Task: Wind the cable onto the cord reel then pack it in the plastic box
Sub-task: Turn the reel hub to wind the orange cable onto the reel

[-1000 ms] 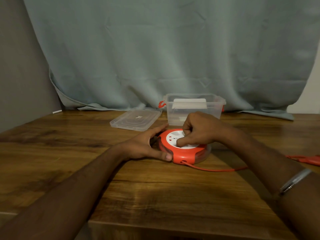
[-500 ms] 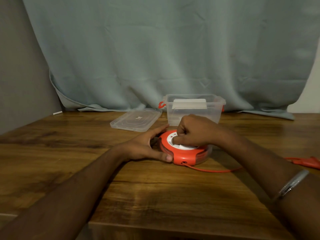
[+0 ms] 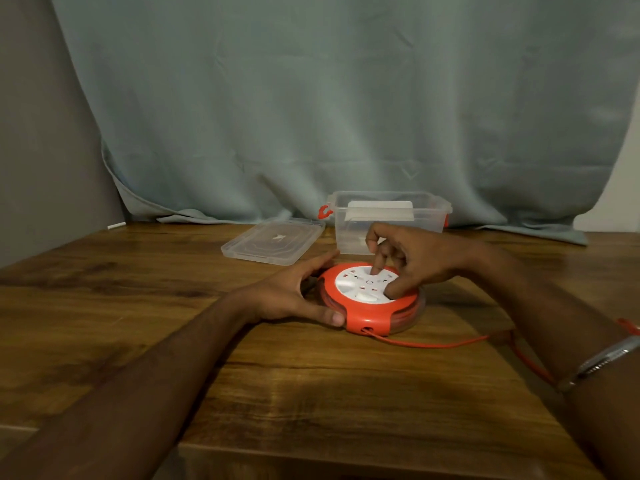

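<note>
Home: curtain [image 3: 346, 116], wooden table [image 3: 311, 393].

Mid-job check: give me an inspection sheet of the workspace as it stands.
Surface: wooden table.
Job's things: orange cord reel flat on table; open plastic box behind it; lid lying left of box.
Clutter: nothing seen.
Grippers: left hand grips reel's left rim; right hand on white face, a fingertip pressed in.
Cables: orange cable trails right, not fully wound.
Surroundings: grey-green curtain behind.
</note>
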Demonstrator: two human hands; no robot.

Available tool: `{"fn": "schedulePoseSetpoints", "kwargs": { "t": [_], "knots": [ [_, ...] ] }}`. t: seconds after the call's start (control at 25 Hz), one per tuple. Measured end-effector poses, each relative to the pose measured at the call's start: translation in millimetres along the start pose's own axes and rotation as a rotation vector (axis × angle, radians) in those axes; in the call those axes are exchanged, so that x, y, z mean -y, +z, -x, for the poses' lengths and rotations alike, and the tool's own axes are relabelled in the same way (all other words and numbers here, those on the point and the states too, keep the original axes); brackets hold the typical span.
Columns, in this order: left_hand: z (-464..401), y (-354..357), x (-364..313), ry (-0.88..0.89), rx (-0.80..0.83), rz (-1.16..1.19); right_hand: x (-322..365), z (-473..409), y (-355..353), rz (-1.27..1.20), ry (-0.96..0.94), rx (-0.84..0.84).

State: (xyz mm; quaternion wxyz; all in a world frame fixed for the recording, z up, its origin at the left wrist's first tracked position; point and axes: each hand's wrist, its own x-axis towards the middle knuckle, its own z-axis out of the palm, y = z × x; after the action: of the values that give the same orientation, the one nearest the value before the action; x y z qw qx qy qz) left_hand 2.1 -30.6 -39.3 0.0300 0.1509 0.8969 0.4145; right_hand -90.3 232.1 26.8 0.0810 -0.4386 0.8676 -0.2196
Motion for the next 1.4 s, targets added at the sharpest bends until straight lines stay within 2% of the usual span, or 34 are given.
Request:
{"fn": "schedulePoseSetpoints", "kwargs": {
  "t": [0.44, 0.76, 0.96, 1.08, 1.2, 1.4],
  "knots": [
    [-1, 1, -1, -0.001, 0.003, -0.008, 15, -6, 18, 0.15, -0.001, -0.1],
    [-1, 1, 1, 0.01, 0.006, 0.019, 26, -12, 31, 0.297, -0.063, -0.152],
    [1, 1, 1, 0.012, -0.017, 0.003, 28, -10, 27, 0.273, -0.142, -0.222],
    [1, 1, 1, -0.002, -0.026, -0.017, 21, -1, 9, 0.127, -0.109, -0.115],
    [0, 0, 1, -0.005, -0.018, -0.016, 10, 3, 0, 0.089, -0.042, 0.018],
    [0, 0, 1, -0.003, -0.003, -0.005, -1, 2, -1, -0.034, -0.024, 0.019]
  ]
}}
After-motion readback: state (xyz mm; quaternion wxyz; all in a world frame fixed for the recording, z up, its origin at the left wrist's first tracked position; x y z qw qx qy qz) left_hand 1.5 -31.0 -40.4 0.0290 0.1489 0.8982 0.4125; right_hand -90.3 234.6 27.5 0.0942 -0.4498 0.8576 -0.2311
